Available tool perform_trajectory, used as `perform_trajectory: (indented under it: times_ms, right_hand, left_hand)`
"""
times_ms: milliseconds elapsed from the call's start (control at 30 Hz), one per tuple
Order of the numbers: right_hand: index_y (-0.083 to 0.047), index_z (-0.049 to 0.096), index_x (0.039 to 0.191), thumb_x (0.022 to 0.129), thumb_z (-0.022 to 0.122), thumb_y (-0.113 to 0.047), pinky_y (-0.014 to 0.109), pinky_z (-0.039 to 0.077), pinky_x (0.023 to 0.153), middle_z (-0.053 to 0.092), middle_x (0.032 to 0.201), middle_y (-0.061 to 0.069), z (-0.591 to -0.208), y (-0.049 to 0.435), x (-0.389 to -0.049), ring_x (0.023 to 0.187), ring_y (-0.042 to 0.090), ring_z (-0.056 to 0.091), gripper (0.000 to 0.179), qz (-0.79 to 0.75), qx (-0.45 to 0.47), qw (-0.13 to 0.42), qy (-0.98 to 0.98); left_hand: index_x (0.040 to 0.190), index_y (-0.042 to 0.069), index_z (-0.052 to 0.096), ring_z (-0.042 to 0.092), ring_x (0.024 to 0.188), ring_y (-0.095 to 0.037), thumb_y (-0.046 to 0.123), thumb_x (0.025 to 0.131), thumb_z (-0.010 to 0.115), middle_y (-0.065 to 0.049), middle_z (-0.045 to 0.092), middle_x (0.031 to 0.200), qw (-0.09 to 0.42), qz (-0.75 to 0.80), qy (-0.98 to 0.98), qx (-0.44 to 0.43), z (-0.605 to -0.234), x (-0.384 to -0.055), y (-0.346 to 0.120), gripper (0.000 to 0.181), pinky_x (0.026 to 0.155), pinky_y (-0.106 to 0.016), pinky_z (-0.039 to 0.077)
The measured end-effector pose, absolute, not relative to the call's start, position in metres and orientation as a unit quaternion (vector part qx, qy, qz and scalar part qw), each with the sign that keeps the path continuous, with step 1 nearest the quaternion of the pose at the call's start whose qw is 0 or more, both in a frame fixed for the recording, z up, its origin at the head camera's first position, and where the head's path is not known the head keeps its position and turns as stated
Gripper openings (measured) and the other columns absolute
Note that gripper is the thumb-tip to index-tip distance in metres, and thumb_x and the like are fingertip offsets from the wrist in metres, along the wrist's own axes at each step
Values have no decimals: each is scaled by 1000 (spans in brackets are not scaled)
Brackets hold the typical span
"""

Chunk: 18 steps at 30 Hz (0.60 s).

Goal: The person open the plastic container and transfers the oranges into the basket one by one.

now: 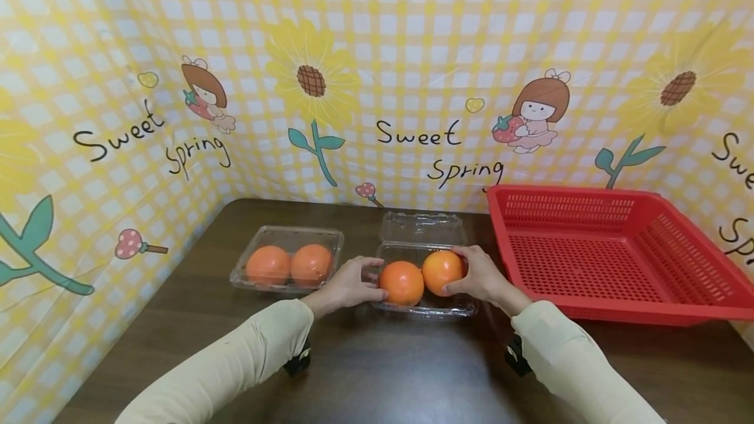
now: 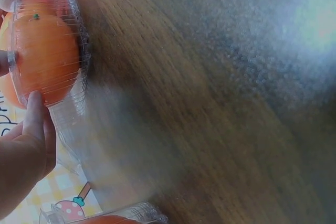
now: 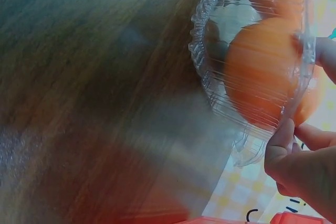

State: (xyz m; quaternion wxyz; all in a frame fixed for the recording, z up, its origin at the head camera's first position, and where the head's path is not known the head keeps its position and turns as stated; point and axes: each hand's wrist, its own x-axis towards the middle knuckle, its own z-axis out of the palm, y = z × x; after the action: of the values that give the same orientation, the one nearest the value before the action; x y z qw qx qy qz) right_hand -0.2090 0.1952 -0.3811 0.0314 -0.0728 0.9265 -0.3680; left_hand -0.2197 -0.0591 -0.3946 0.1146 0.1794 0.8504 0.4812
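A clear plastic clamshell box [image 1: 432, 311] lies on the table with its lid [image 1: 423, 229] raised at the back. Two oranges sit side by side in its base. At the left orange [image 1: 401, 283], my left hand [image 1: 347, 285] holds its outer side between thumb and fingers, fingertips right at the box rim. My right hand [image 1: 485, 277] grips the right orange [image 1: 442, 273], thumb in front and fingers behind. Through the ribbed wall in the right wrist view, that orange [image 3: 260, 72] shows low between the fingers.
Left of my hands stands a closed clear box [image 1: 297, 233] with two oranges inside. A large red plastic basket [image 1: 589, 311] takes up the table's right side. Behind the dark wooden table [image 1: 377, 371] hangs a yellow checked cloth [image 1: 389, 51].
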Motion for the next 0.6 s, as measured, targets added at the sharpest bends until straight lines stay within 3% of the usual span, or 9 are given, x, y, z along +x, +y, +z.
perform_trajectory:
  times_ms: [600]
  right_hand:
    - [6, 46, 117, 58, 82, -17, 44, 40, 83, 43, 112, 20, -382, 196, -207, 95, 31, 45, 73, -379, -73, 15, 922]
  left_hand:
    - [119, -3, 50, 60, 89, -26, 2, 67, 74, -22, 46, 113, 120, 495, 844, 170, -394, -218, -58, 58, 74, -31, 51]
